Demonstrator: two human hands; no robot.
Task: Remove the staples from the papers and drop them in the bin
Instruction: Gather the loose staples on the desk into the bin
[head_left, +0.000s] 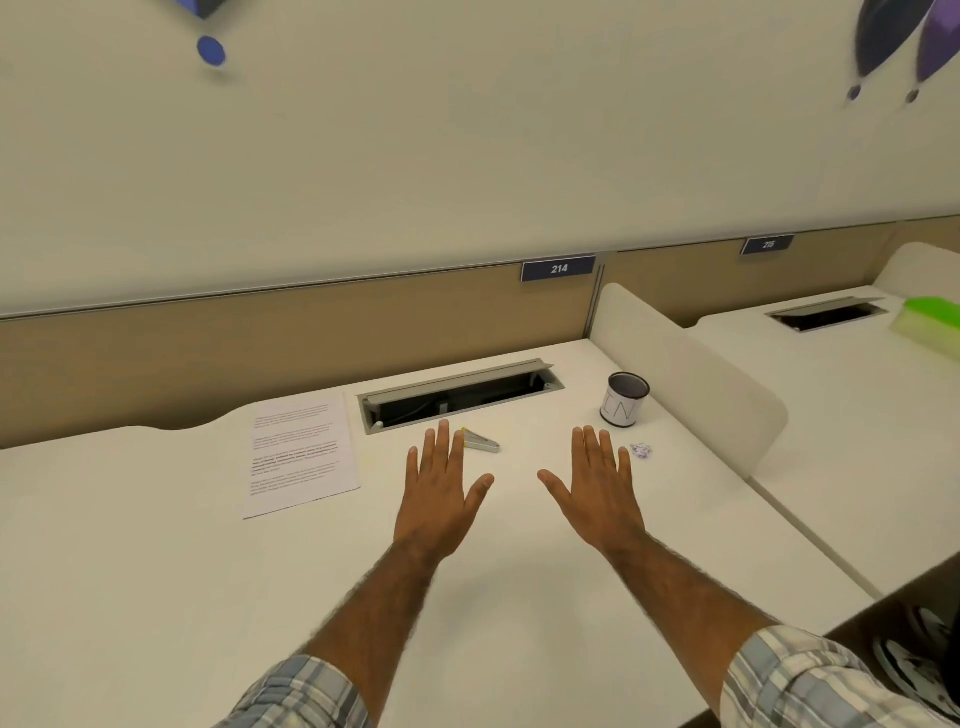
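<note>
White desktop (156, 571) filled the lower half of the frame, backed by a tan partition carrying a number plate (558, 268) marked 214, with an open cable hatch (457, 395) sunk into the surface at centre.

The papers (301, 452) lay flat at centre left, printed side up, well apart from both hands. Whether a staple sat in a corner was too small to tell. A metal staple remover (483, 443) lay just below the hatch. The bin (623, 402), a small dark-rimmed can with lettering on its side, stood upright at centre right. Below it a tiny pale clump (641, 451) rested on the desk, possibly loose staples, though it was too small to be sure.

The left hand (441, 493) and the right hand (597, 493) were stretched forward palm down at centre frame, fingers straight and spread, gripping nothing. I could not tell whether they touched the desk or hovered above it. The left fingertips reached just beside the remover; the right little finger was near the clump.

Judging from this layout, the task looked barely begun, or between sheets. The hatch seemed the main hazard: a staple flicked free close to it could drop inside and be lost. The bin looked light, so a careless reach might tip it. Prying without pinning the sheets could tear a corner, and the bin's narrow mouth could let a dropped staple miss.
</note>
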